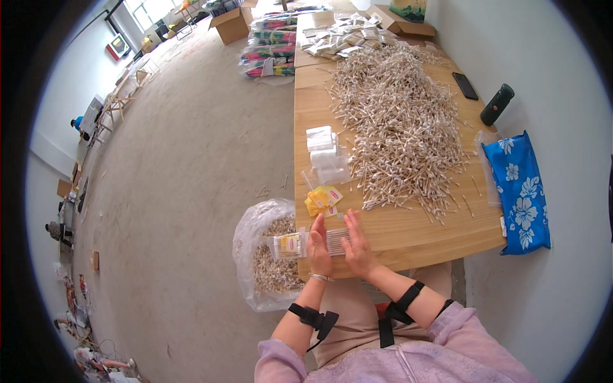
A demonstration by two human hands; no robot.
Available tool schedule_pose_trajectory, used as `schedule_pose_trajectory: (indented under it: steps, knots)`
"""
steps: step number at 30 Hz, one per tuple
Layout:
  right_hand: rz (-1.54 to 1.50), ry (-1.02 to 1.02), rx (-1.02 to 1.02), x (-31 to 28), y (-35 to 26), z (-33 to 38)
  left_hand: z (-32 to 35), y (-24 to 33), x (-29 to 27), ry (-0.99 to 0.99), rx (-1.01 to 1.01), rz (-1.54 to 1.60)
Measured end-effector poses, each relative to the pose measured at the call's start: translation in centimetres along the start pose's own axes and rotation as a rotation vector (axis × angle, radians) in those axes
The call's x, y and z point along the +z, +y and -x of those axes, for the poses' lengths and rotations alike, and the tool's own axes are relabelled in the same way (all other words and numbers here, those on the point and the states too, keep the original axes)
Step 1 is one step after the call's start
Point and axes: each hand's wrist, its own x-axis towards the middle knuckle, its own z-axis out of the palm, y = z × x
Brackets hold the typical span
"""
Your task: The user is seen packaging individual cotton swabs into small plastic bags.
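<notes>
My left hand and my right hand stand at the table's near edge, palms facing, fingers stretched out. Between them lies a row of cotton swabs, side by side; the hands' edges partly hide its ends. Left of my left hand, a small clear bag of cotton swabs with a yellow card inside reaches the table's left edge. Yellow cards lie in a small stack just beyond my fingertips. Farther off are stacks of clear, whitish plastic bags.
A big heap of loose cotton swabs covers much of the wooden table. Filled packets lie at the far end. A phone, a dark bottle and a blue flowered bag line the right. A plastic sack of swabs stands at left.
</notes>
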Motion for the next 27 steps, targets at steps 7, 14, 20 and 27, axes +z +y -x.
schedule_pose_trajectory:
  steps: [7, 14, 20, 27]
  knots:
    - [0.794, -0.362, -0.127, -1.9, -0.9, 1.0, -0.1, -0.2, -0.4, 0.045, -0.012, 0.018]
    - [0.943, -0.346, -0.116, -1.1, -1.0, 1.6, 0.2, 0.5, 0.1, 0.002, -0.02, -0.012]
    - [0.883, -0.366, -0.114, -1.2, -1.3, 1.5, 1.4, 1.8, -0.4, -0.028, 0.057, -0.278]
    - [0.945, -0.402, -0.114, -1.3, -0.7, 1.6, 6.4, 3.3, -2.2, -0.35, 0.408, -1.242]
